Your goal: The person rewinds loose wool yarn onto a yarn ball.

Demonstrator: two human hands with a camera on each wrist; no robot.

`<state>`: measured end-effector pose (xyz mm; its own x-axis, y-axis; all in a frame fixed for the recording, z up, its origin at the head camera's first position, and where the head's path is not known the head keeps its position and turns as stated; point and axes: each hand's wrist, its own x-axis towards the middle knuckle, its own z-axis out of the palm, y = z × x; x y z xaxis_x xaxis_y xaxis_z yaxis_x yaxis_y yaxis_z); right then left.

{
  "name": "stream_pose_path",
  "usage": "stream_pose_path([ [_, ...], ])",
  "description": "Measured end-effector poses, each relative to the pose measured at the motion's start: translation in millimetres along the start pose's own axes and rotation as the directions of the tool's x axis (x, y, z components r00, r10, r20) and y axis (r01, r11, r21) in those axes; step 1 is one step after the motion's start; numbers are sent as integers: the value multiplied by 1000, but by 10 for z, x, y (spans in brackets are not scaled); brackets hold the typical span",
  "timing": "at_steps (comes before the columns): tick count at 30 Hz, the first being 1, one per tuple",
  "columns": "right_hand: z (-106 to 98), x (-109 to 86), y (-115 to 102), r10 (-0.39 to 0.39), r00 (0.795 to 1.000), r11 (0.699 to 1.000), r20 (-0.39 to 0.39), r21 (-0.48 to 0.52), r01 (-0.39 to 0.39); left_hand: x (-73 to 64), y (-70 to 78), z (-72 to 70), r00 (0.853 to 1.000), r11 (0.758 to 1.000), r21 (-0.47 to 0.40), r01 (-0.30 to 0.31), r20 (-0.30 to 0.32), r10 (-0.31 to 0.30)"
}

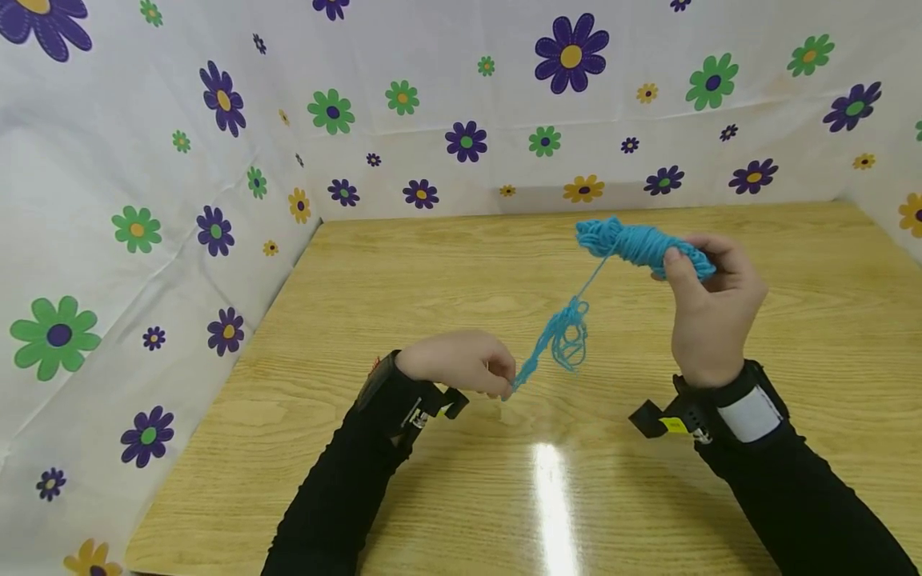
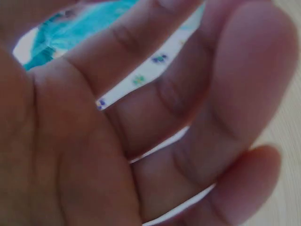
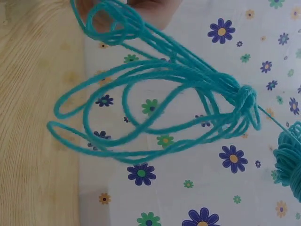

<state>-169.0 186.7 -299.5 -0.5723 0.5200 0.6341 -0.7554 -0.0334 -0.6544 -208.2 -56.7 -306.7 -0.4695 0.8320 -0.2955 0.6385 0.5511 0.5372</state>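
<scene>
I see the knotted tangle of blue yarn (image 1: 569, 332) and its thin strand (image 1: 594, 278) barring a straight crossing between the left hand (image 1: 461, 362) and the right hand (image 1: 715, 324). Nearer the person, there's room to pass between the black left sleeve (image 1: 334, 492) and right sleeve (image 1: 810, 488), though a left wrist device (image 1: 420, 412) and a right wrist device (image 1: 673, 420) jut into that gap. Left of the left hand, the tabletop (image 1: 266, 416) offers a broad way through, as does the wood right of the right hand. Flowered cloth (image 1: 432, 48) walls off the back and left side. The wound skein (image 1: 648, 246) blocks the space above the tabletop's far right part.
</scene>
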Motion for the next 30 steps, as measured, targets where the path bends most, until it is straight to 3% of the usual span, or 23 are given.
stream_pose_path([
  [4, -5, 18, -1, -7, 1000, 1000, -28, 14, 7, 22, -99, -10, 990, 989, 42, 139, -8, -139],
  [7, -4, 34, -3, -22, 999, 999, -46, 25, 23, 18, -161, -22, 973, 969, 88, 230, -39, -227],
  [12, 5, 38, -6, -31, 999, 998, -33, 60, 33, -17, -228, -41, 924, 913, 159, 374, -144, -354],
  [16, 20, -2, 0, -8, 999, 997, 31, 72, 6, 5, -191, -53, 887, 904, 109, 414, -271, -373],
  [19, 38, -52, 7, 9, 997, 998, 81, 58, -14, 44, -79, -37, 853, 948, -3, 318, -435, -288],
  [21, 52, -91, 9, 18, 993, 998, 114, 53, -24, 73, 27, -9, 814, 982, -79, 171, -551, -186],
  [23, 69, -134, 6, 31, 989, 998, 143, 55, -39, 95, 145, 30, 775, 986, -164, -15, -625, -92],
  [25, 87, -171, -1, 46, 985, 996, 168, 70, -58, 114, 256, 69, 759, 950, -253, -185, -651, -26],
  [27, 108, -203, -15, 55, 980, 996, 190, 62, -68, 121, 351, 105, 769, 869, -375, -324, -639, 11],
  [30, 133, -243, -31, 59, 974, 997, 219, 34, -68, 125, 439, 151, 793, 729, -534, -428, -609, 19],
])
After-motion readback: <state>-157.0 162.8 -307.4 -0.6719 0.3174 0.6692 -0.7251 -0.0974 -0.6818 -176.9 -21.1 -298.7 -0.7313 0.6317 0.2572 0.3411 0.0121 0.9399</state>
